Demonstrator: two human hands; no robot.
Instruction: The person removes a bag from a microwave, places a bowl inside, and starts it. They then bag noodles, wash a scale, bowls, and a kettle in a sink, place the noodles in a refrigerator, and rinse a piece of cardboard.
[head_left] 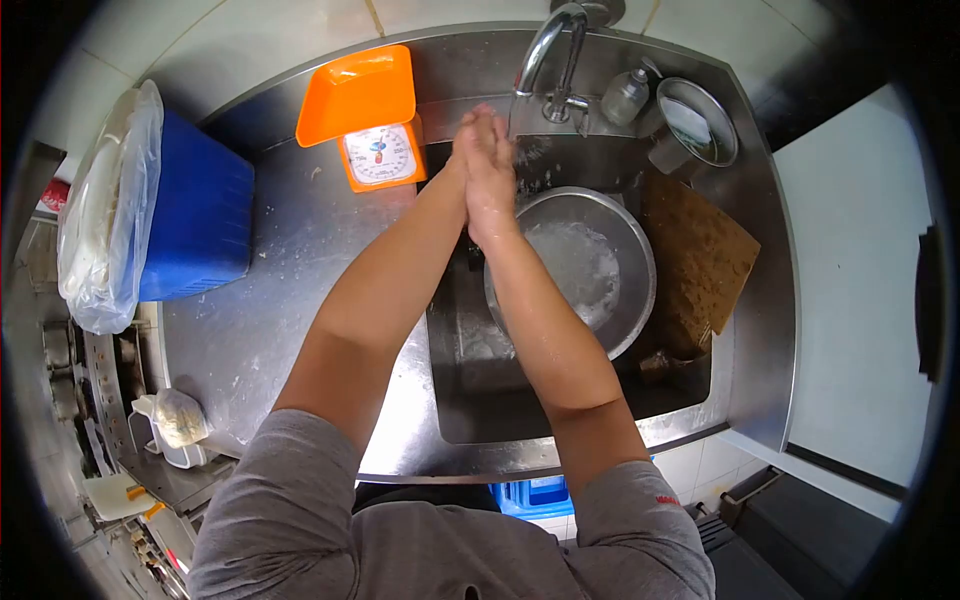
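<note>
My left hand (464, 150) and my right hand (491, 188) lie palm to palm, fingers stretched out toward the back wall. Both look wet, and neither holds an object. Just to their right, water runs down from the curved spout of a chrome faucet (541, 48). Below and to the right of my hands, a large metal bowl (648, 270) with cloudy, foamy water stands in the sink (480, 415). My right forearm passes over the bowl's left side and hides part of it.
Left of my hands stands an orange kitchen scale (358, 95). Farther left is a blue bin (200, 210) with a plastic-covered top. A brown board (695, 255) leans in the sink's right side. A glass bottle (626, 97) and a metal strainer (697, 120) stand behind it.
</note>
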